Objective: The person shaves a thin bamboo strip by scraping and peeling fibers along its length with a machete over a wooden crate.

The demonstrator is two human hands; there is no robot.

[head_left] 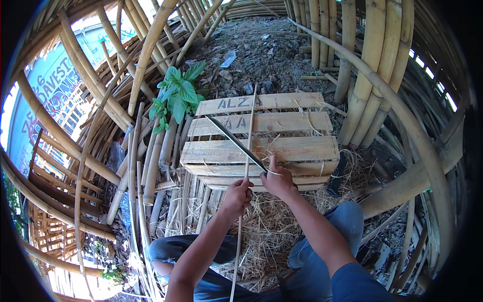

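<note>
My left hand (236, 197) is closed round a long, thin bamboo strip (237, 256), which runs from between my legs up past the far slats of a wooden crate. In my right hand (279, 182) is a long knife (229, 136), its dark blade slanting up to the left across the strip. The right thumb points up, and a pale curled shaving lies by it. The knife's handle is hidden in the fist. Beneath the blade, the slatted wooden crate (211, 151) serves as a surface, with several thin shavings on its top.
Straw-like shavings (266, 216) cover the ground between my bent knees. Bamboo poles (151, 171) lie along the left, near a green leafy plant (179, 93). Thick upright bamboo (377, 65) stands at the right, with a curved pole (387, 90) arching past. Rubble-strewn soil (251, 50) lies beyond the crate.
</note>
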